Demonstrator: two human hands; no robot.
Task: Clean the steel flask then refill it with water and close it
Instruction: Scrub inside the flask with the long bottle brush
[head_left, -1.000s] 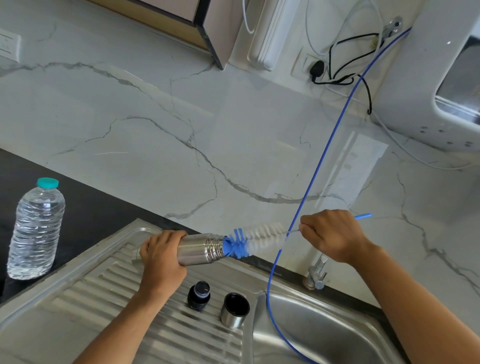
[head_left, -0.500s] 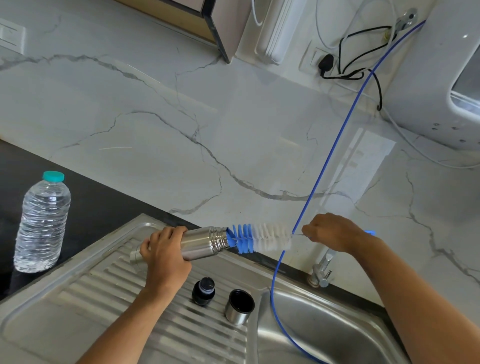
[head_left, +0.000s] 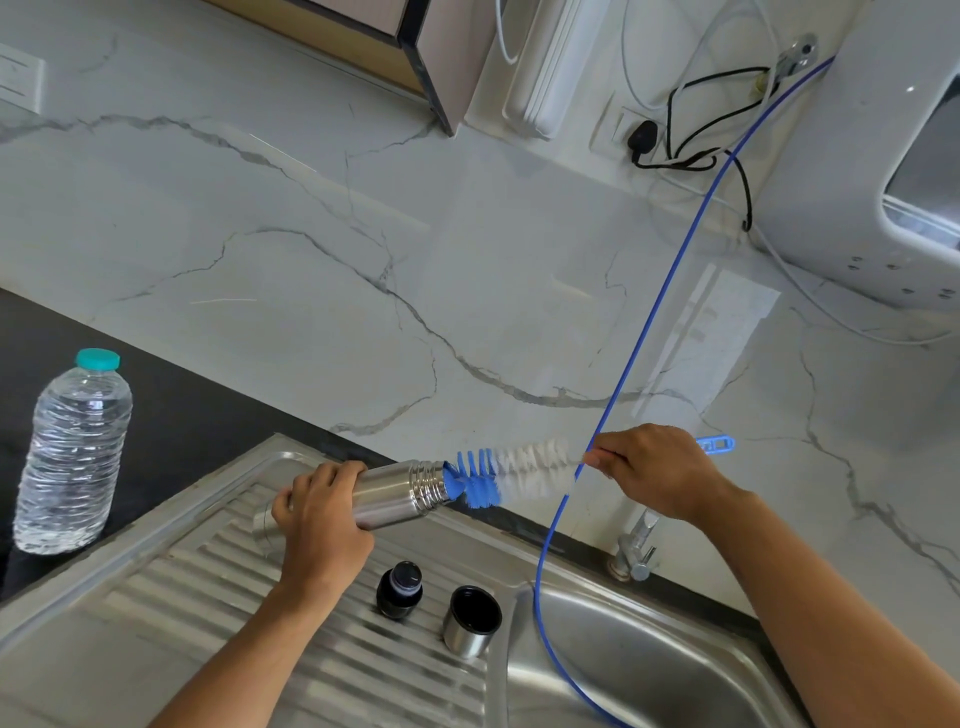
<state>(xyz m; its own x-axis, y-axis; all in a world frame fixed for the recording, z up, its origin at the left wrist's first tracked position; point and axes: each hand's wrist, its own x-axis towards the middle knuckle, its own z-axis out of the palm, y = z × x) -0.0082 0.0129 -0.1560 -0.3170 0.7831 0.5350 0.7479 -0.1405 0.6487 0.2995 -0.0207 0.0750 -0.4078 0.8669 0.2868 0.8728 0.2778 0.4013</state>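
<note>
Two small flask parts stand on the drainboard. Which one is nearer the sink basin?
The steel cup, open mouth up, stands nearer the sink basin; the black stopper stands left of it.

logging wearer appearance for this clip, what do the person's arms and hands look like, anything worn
Both forearms are bare as far as the frame shows: no sleeves, gloves or watch visible. The left hand and right hand show no rings or markings that can be made out. Nothing is worn on either wrist.
</note>
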